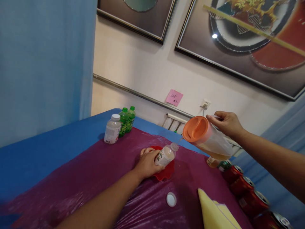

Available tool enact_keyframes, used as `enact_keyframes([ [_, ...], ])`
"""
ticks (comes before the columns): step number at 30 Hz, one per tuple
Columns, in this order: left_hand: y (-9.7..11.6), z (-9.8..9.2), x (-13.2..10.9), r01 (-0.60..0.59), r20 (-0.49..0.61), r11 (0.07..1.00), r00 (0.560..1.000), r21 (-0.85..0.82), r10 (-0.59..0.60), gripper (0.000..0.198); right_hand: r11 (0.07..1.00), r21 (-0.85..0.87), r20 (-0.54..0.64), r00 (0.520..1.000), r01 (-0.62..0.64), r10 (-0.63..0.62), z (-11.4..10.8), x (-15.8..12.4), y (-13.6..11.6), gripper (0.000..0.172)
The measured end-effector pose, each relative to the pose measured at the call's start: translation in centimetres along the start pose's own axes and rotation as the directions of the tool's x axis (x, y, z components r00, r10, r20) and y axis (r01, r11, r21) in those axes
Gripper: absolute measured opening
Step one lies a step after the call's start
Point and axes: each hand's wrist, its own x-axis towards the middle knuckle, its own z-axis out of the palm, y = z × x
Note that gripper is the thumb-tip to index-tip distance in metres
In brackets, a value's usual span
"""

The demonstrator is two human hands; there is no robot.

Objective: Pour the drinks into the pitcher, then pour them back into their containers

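My left hand [147,163] is wrapped round a small clear bottle [165,155] with a pale label, its cap off, standing on a red tray [166,173]. My right hand [227,122] grips the handle of a clear pitcher [209,141] with an orange lid, tilted down toward the bottle's open mouth. Amber liquid sits in the pitcher's lower side, and a thin stream seems to run from its spout to the bottle. A white bottle cap [171,199] lies loose on the purple plastic sheet [95,178] in front of the tray.
A capped white-labelled bottle [112,128] and two green bottles [127,119] stand at the far left of the blue table [43,152]. Several red cans [240,187] line the right edge. A yellow cloth [214,211] lies near the front right. A wall with framed pictures stands behind.
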Motion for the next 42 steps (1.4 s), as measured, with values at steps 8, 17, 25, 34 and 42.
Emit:
enact_keyframes([
  [8,0.0,0.1,0.0,-0.007,-0.01,1.0,1.0,-0.009,0.007,0.062,1.0,0.005,0.006,1.0,-0.009,0.009,-0.1,-0.1,-0.1,0.065],
  [17,-0.1,0.2,-0.1,-0.016,-0.011,1.0,1.0,-0.014,0.016,0.062,1.0,0.014,0.021,1.0,-0.006,0.005,0.3,-0.1,0.1,0.066],
  [25,0.1,0.0,-0.1,0.002,0.008,1.0,1.0,-0.013,-0.002,0.065,1.0,-0.004,0.018,1.0,0.011,-0.011,1.0,-0.3,0.3,0.065],
  [34,0.4,-0.3,-0.1,-0.009,0.013,1.0,1.0,-0.03,0.009,0.059,1.0,0.017,0.03,0.999,-0.011,0.011,1.2,-0.5,0.4,0.064],
  [42,0.5,-0.2,-0.2,-0.01,0.009,0.999,1.0,-0.031,0.01,0.061,1.0,0.007,0.02,1.0,0.003,-0.003,1.0,-0.5,0.1,0.066],
])
